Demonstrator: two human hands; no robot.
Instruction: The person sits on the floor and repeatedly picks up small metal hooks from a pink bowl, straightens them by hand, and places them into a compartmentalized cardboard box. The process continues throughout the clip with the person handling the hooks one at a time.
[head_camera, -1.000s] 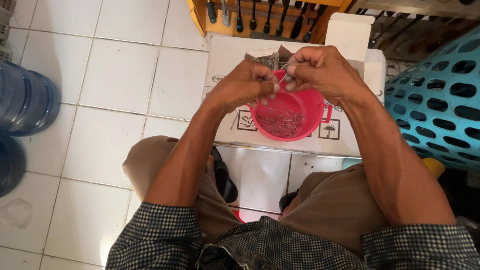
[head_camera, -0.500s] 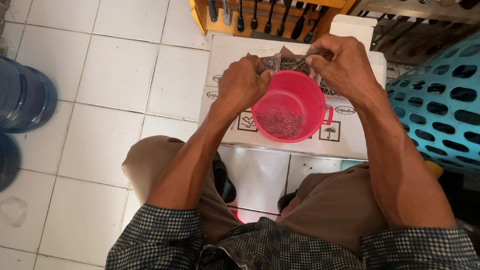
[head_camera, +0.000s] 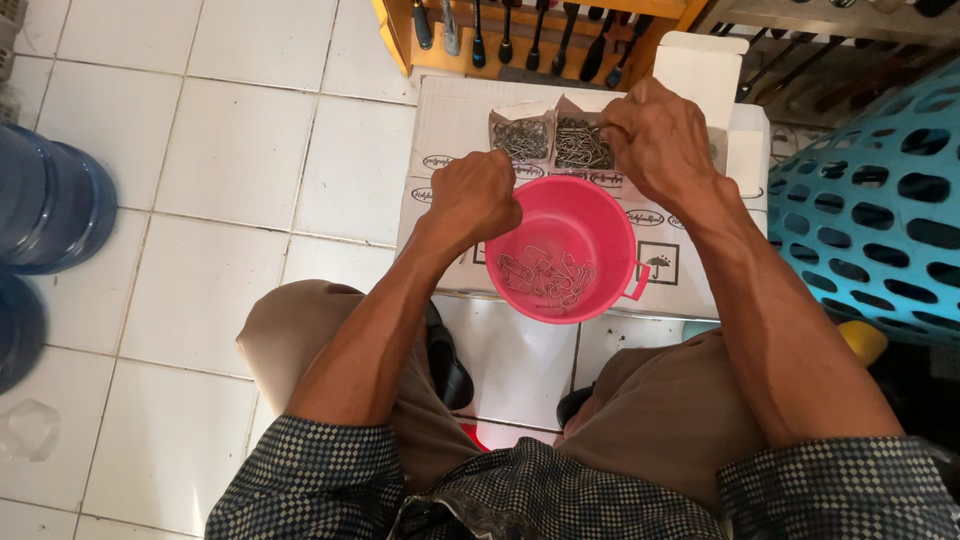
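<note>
Beside the pink bowl, tool rack and, seemingly, clip boxes.

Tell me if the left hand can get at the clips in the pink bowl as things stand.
Probably yes. The left hand is fisted right at the rim of the pink bowl, whose top is open; nothing covers the metal clips inside.

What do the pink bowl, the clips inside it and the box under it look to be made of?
Pink bowl: likely plastic, with a smooth, glossy, evenly coloured wall and a moulded handle. Clips: apparently bent metal wire, thin, grey and slightly shiny. Box: corrugated cardboard by its look, matte pale surface with printed handling symbols.
</note>
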